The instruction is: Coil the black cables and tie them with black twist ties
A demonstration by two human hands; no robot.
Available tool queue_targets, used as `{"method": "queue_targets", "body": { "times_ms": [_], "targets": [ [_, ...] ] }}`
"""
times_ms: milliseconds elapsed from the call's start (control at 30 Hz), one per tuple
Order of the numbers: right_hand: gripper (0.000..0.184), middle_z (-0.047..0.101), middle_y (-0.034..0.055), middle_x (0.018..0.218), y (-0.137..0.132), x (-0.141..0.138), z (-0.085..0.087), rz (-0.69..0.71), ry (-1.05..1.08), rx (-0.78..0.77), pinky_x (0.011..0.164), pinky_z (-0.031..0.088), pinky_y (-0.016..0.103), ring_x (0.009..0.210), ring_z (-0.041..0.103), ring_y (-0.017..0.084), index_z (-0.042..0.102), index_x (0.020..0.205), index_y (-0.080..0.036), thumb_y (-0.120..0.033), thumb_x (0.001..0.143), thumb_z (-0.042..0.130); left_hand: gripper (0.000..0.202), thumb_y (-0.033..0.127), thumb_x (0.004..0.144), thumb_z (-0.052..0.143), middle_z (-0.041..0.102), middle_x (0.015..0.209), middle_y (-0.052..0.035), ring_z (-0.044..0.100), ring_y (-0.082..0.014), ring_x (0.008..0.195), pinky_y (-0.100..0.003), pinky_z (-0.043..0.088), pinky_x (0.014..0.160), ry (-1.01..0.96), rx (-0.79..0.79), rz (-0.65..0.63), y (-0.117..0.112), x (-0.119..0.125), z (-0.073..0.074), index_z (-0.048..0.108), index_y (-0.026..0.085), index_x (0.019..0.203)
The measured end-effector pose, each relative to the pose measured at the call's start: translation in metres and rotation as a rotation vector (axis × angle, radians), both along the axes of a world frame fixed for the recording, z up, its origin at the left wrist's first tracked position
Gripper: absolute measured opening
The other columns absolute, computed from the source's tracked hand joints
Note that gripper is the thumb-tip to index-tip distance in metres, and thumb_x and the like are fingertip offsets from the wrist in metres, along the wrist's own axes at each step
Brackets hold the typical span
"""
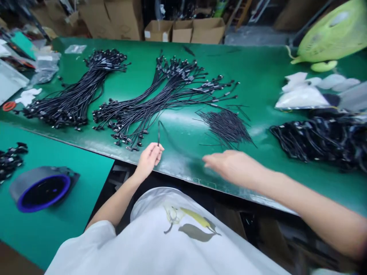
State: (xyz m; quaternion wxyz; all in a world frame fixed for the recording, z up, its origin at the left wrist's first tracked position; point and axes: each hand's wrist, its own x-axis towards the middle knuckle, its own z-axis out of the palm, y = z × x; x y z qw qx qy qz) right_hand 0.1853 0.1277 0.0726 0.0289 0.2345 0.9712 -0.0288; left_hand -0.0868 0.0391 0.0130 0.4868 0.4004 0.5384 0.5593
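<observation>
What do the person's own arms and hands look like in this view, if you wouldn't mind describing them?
Each grip is a bare, ungloved hand, the left hand and the right hand, with no ring, watch or bracelet visible. The arms are bare below a loose white T-shirt with short sleeves, and its front has a printed yellow and grey-green leaf-like motif.

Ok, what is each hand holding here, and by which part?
The left hand pinches a thin black cable in its fingertips, though the exact spot along the cable is unclear; the right hand, open, holds nothing.
</observation>
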Motion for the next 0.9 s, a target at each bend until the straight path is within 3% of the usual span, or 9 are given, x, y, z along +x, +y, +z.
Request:
{"method": "queue_targets", "body": {
  "times_ms": [67,133,267,333,400,500,633,767,900],
  "targets": [
    [0.025,0.062,0.0014,0.068,-0.03,-0.012,-0.005,0.126,0.056,-0.033,0.06,0.027,0.027,0.055,0.049,0.012,0.057,0.082,-0.018,-0.024,0.099,0.04,0.026,0.041,0.093,0.047,0.056,0.083,-0.0024,0.049,-0.01,0.065,-0.022,0.041,0.06,0.261,0.057,-0.179,0.003,0.021,0.002,0.058,0.018,0.086],
    [0.029,0.061,0.0026,0.069,-0.031,-0.02,-0.003,0.071,0.112,0.066,0.061,0.027,0.028,0.057,0.05,0.012,0.058,0.084,-0.017,-0.027,0.101,0.037,0.028,0.039,0.096,0.04,0.058,0.079,-0.0015,0.051,-0.0115,0.068,-0.024,0.042,0.068,0.391,0.062,-0.382,0.002,0.037,0.006,0.058,0.018,0.092],
    [0.045,0.062,0.0061,0.074,0.013,0.001,0.002,-0.148,0.147,0.189,0.065,0.03,0.028,0.068,0.055,0.015,0.061,0.082,-0.016,-0.053,0.097,0.041,0.034,0.041,0.096,0.04,0.047,0.06,0.0049,0.042,-0.0094,0.055,-0.023,0.035,0.059,0.422,-0.091,-0.703,0.002,0.04,0.013,0.061,0.017,0.106],
    [0.051,0.064,0.0067,0.077,0.032,0.021,-0.003,-0.249,0.176,0.179,0.067,0.033,0.028,0.072,0.057,0.018,0.062,0.084,-0.016,-0.061,0.094,0.04,0.034,0.043,0.092,0.05,0.044,0.056,0.0052,0.038,-0.0082,0.051,-0.021,0.03,0.052,0.296,-0.187,-0.789,0.002,0.03,0.016,0.065,0.015,0.103],
    [0.049,0.066,0.0065,0.082,0.042,0.04,-0.014,-0.307,0.241,0.111,0.069,0.036,0.029,0.076,0.059,0.019,0.064,0.094,-0.018,-0.061,0.093,0.041,0.034,0.044,0.089,0.056,0.034,0.048,0.008,0.029,-0.0059,0.042,-0.02,0.024,0.045,0.015,-0.24,-0.753,0.002,0.017,0.019,0.067,0.012,0.096],
    [0.041,0.069,0.0062,0.09,0.041,0.061,-0.035,-0.278,0.349,-0.014,0.072,0.042,0.031,0.08,0.062,0.02,0.063,0.104,-0.02,-0.052,0.097,0.038,0.03,0.04,0.09,0.055,0.015,0.042,0.0128,0.009,-0.0031,0.033,-0.019,0.016,0.037,-0.447,-0.125,-0.425,0.0,-0.002,0.028,0.068,0.013,0.09],
    [0.039,0.07,0.0077,0.094,0.024,0.07,-0.061,-0.291,0.473,-0.013,0.072,0.046,0.031,0.083,0.064,0.02,0.062,0.111,-0.02,-0.036,0.1,0.029,0.029,0.031,0.097,0.046,0.02,0.045,0.0127,0.009,-0.0026,0.031,-0.014,0.021,0.034,-0.728,0.032,-0.058,0.005,-0.014,0.044,0.062,0.014,0.114],
    [0.034,0.069,0.0067,0.08,-0.011,0.05,-0.07,-0.263,0.463,0.102,0.061,0.041,0.028,0.069,0.062,0.018,0.061,0.115,-0.017,-0.027,0.099,0.033,0.024,0.029,0.095,0.052,0.042,0.052,0.0082,0.036,-0.0017,0.039,-0.013,0.032,0.043,-0.583,0.046,-0.031,0.018,-0.005,0.042,0.063,0.013,0.107],
    [0.029,0.063,0.0026,0.065,-0.053,0.011,-0.055,0.05,0.347,-0.076,0.054,0.033,0.027,0.054,0.054,0.014,0.064,0.084,-0.019,-0.023,0.097,0.038,0.033,0.043,0.091,0.055,0.068,0.094,-0.0084,0.064,-0.0162,0.086,-0.025,0.047,0.073,0.015,0.084,-0.173,0.02,0.023,0.025,0.065,0.013,0.1]
  ]
}}
